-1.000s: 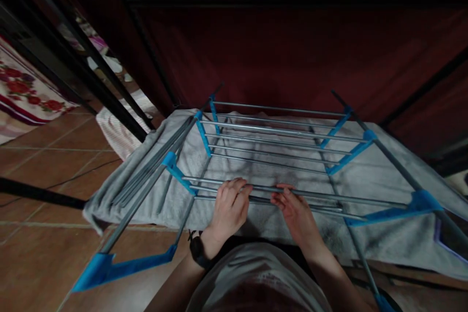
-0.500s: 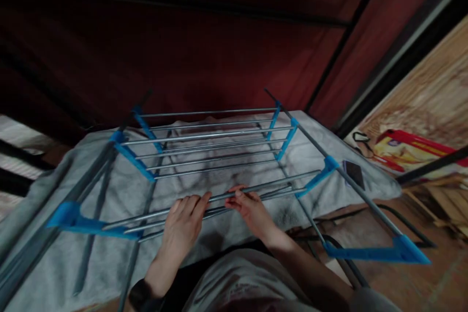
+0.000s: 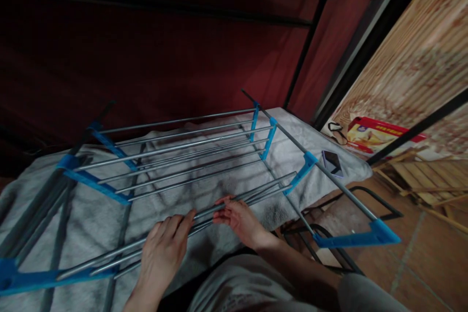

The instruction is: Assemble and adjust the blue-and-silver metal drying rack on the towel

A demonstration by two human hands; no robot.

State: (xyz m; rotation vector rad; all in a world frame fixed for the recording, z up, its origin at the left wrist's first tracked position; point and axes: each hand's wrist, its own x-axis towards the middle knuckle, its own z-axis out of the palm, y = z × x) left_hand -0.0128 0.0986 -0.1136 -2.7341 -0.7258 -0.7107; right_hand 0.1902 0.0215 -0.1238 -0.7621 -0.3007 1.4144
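A rack of thin metal tubes (image 3: 204, 170) and blue plastic brackets (image 3: 270, 139) lies over a grey blanket. My left hand (image 3: 164, 243) is wrapped over several loose-looking front tubes (image 3: 124, 248), its fingers closed on them. Just to its right, my right hand (image 3: 239, 219) curls its fingers round the same tubes, thumb side up. Their right ends lie by a blue bracket (image 3: 302, 171); the left ends cross another blue bracket (image 3: 73, 275). My fingers hide which tubes each hand grips.
Under the rack spreads the grey blanket (image 3: 292, 129). A phone (image 3: 332, 163) lies near its right edge. Farther right are a red and yellow package (image 3: 380, 131), a wooden slatted piece (image 3: 431, 180) and a dark metal frame (image 3: 376, 200). Dark red panels (image 3: 164, 68) stand behind.
The view has turned to the right, so the rack and phone sit farther left in the picture. Both hands stay on the front tubes; the right hand's fingers look slightly looser.
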